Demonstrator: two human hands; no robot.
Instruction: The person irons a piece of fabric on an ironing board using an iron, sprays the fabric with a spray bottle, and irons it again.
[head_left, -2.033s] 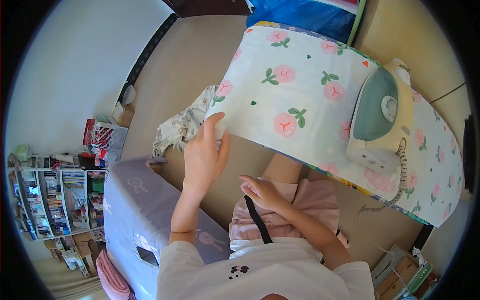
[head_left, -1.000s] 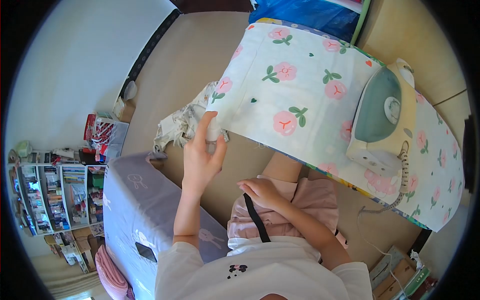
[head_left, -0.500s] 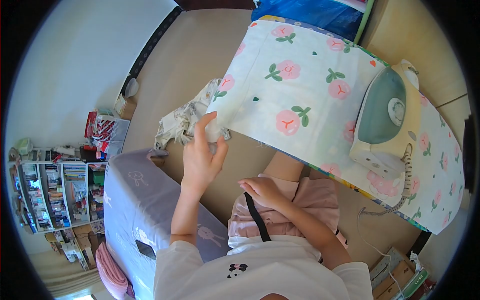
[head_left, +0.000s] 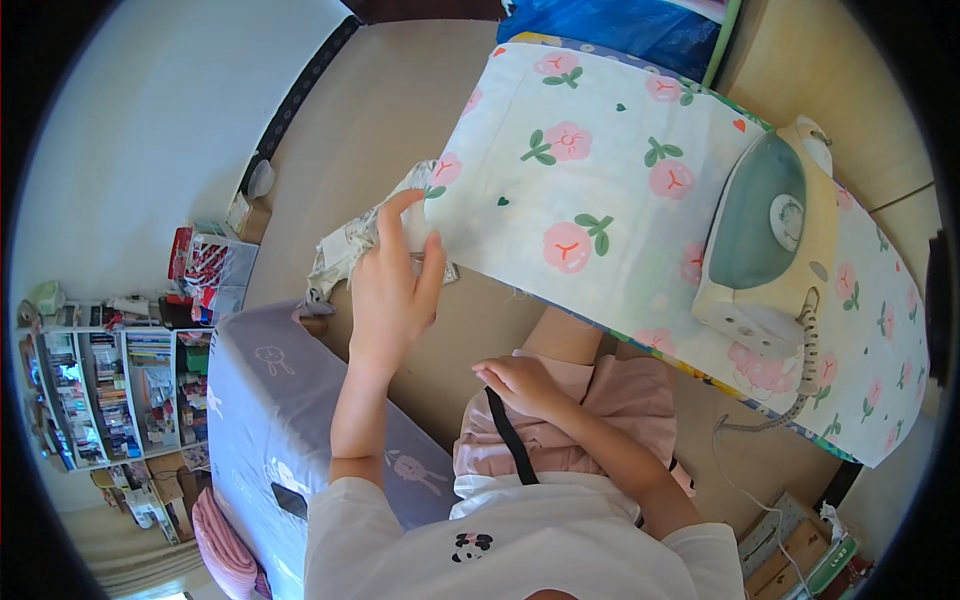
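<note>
A white cloth with pink flowers and green leaves [head_left: 600,190] lies spread over the ironing board [head_left: 693,380], whose patterned edge shows beneath. My left hand [head_left: 390,280] is at the cloth's left corner, thumb and forefinger apart; whether the fingertips touch the cloth I cannot tell. A cream iron with a grey-green top [head_left: 765,225] sits on the right part of the cloth. At my lap, my right hand [head_left: 525,385] has its fingers curled together over the upper end of a black strap [head_left: 515,440]. What it holds, if anything, is hidden.
A pale crumpled patterned cloth [head_left: 335,255] is behind my left hand. To the left stands a bed or seat with a lilac cover [head_left: 270,370] and a phone-like dark object [head_left: 290,500]. The iron's coiled cord [head_left: 770,424] hangs over the board's front edge. Boxes [head_left: 800,550] are lower right.
My left hand has moved slightly away from me along the cloth's left edge, forefinger reaching farther up. My right hand stays at my lap, and the iron has not moved on the cloth.
</note>
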